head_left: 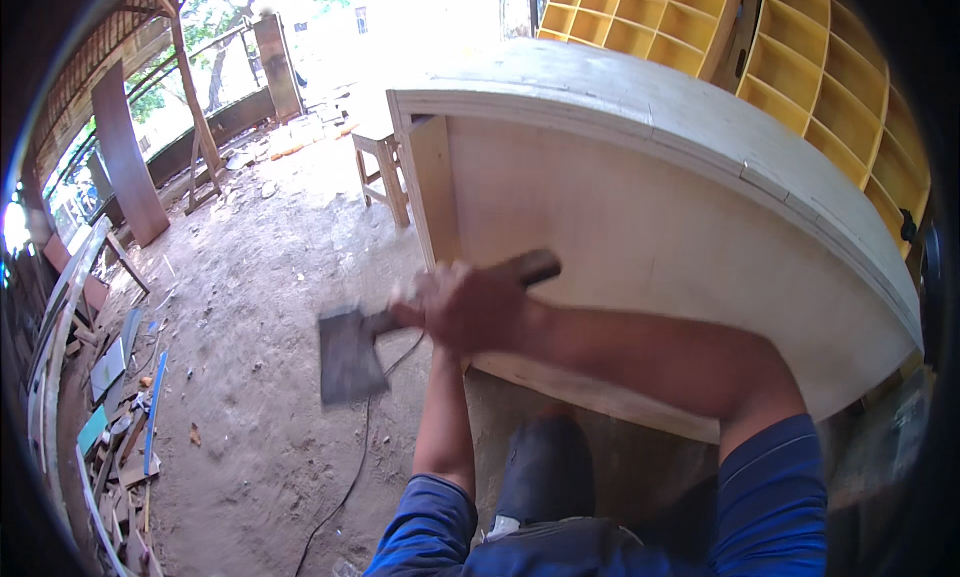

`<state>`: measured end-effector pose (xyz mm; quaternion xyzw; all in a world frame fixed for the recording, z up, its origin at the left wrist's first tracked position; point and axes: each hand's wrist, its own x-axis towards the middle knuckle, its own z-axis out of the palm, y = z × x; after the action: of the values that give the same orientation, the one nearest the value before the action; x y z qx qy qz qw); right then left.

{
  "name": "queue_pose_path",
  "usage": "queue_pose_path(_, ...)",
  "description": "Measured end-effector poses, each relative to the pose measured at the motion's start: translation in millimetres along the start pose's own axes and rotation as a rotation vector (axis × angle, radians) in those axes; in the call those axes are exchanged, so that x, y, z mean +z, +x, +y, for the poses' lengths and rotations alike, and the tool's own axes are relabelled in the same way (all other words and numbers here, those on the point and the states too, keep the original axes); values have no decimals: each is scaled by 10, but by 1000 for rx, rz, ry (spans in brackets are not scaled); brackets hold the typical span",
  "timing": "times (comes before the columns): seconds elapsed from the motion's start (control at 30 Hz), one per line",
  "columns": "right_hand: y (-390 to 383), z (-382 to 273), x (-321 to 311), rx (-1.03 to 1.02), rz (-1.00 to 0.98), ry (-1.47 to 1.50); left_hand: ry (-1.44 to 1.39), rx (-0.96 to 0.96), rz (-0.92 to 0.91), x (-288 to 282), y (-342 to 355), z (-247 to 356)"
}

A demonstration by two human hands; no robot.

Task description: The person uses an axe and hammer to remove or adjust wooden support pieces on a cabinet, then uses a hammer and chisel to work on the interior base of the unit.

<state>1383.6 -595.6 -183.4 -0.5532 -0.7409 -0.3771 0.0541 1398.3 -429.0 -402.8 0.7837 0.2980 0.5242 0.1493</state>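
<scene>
My right hand (485,312) is closed around the handle of a hatchet (352,360). Its broad grey blade hangs over the floor to the left, and the dark handle end sticks out on the other side of my fist. My left hand (443,277) is mostly hidden behind the right one, near the left edge of a large pale wooden cabinet (620,237); its fingers are too covered and blurred to make out. The cabinet has a curved, layered top edge and a flat inner panel. I cannot tell whether the left hand touches it.
Yellow compartment shelving (640,22) stands behind the cabinet. A small wooden stool (382,172) is beyond its left corner. Scrap boards (110,367) lie along the left side. A thin dark cable (350,487) runs over the dirt floor (240,307). A brown board (130,157) leans at the far left.
</scene>
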Motion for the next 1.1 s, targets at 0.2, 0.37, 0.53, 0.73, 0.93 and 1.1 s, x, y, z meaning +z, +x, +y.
queue_pose_path(0.2,123,474,103,288,-96,-115,-394,-414,3,-185,-41,322)
queue_pose_path(0.37,-24,390,12,169,-44,-116,-284,-260,33,-152,-29,255)
queue_pose_path(0.53,-112,502,118,354,-126,8,-293,-350,24,-83,-27,250)
queue_pose_path(0.73,-169,406,169,372,-154,36,-439,-359,20,-151,-64,320)
queue_pose_path(0.93,-940,-32,-144,318,-166,179,-311,96,16,-85,-551,-265)
queue_pose_path(1.1,-1778,-347,-292,386,-264,288,-493,-222,-25,-334,-832,-305)
